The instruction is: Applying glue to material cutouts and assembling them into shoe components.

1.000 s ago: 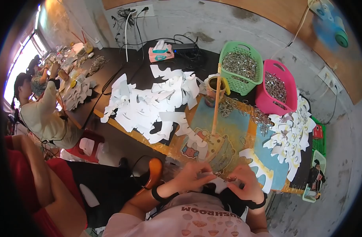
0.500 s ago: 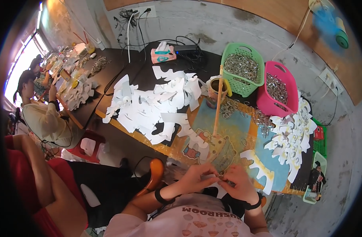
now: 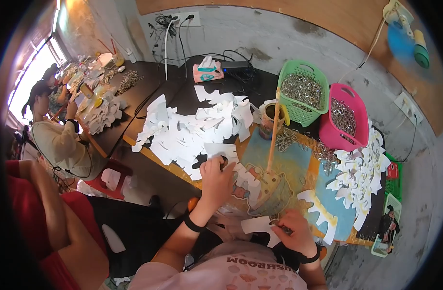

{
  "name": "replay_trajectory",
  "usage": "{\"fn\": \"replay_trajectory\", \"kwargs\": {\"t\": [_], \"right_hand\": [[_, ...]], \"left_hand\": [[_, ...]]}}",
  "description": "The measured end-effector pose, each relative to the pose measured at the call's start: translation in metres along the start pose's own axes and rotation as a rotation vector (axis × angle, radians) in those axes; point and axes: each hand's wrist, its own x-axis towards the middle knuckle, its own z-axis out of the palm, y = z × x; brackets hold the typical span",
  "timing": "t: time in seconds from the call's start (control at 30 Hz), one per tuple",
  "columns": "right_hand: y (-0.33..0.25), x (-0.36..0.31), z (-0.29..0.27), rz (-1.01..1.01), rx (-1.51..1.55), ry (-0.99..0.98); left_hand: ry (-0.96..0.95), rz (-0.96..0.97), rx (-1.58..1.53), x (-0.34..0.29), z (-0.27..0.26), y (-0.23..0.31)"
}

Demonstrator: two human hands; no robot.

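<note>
My left hand [image 3: 215,181] is stretched forward over the table, its fingers curled and pinched at the edge of a white cut-out piece [image 3: 220,149] with a jagged side. Close to my body, my right hand [image 3: 298,233] grips another white cut-out piece [image 3: 254,224] by its right end. Something small and metallic shows at those fingertips, too small to make out. A yellow-stained white cut-out [image 3: 323,217] lies beyond my right hand. Between the hands, a wooden stick [image 3: 273,137] slants over a cartoon-printed board [image 3: 270,193].
A heap of white cut-outs [image 3: 192,123] lies at left, glue-stained ones [image 3: 359,174] at right. Green [image 3: 302,113] and pink [image 3: 335,137] baskets hold metal rings; loose rings [image 3: 325,152] lie before them. A can [image 3: 267,123] and tissue pack [image 3: 208,72] stand behind. A co-worker [image 3: 62,140] sits far left.
My hands were together near my body; my left hand has moved forward and left to the white pieces. My right hand has stayed near, and the piece it holds now shows more fully.
</note>
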Motion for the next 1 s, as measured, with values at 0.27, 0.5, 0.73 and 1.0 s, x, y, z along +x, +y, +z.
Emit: {"fn": "replay_trajectory", "kwargs": {"t": [0.27,0.5,0.73,1.0], "right_hand": [[0.001,0.001,0.007,-0.006,0.027,-0.031],[-0.004,-0.003,0.002,-0.003,0.026,-0.016],[-0.007,0.002,-0.006,0.124,0.235,-0.098],[-0.006,0.000,-0.015,0.075,0.262,-0.121]], "left_hand": [[-0.001,-0.030,0.203,0.017,0.004,-0.001],[0.079,0.034,-0.459,0.025,-0.024,0.024],[-0.675,0.153,-1.008,0.003,-0.053,0.059],[-0.903,0.092,-1.161,-0.003,-0.049,0.070]]}}
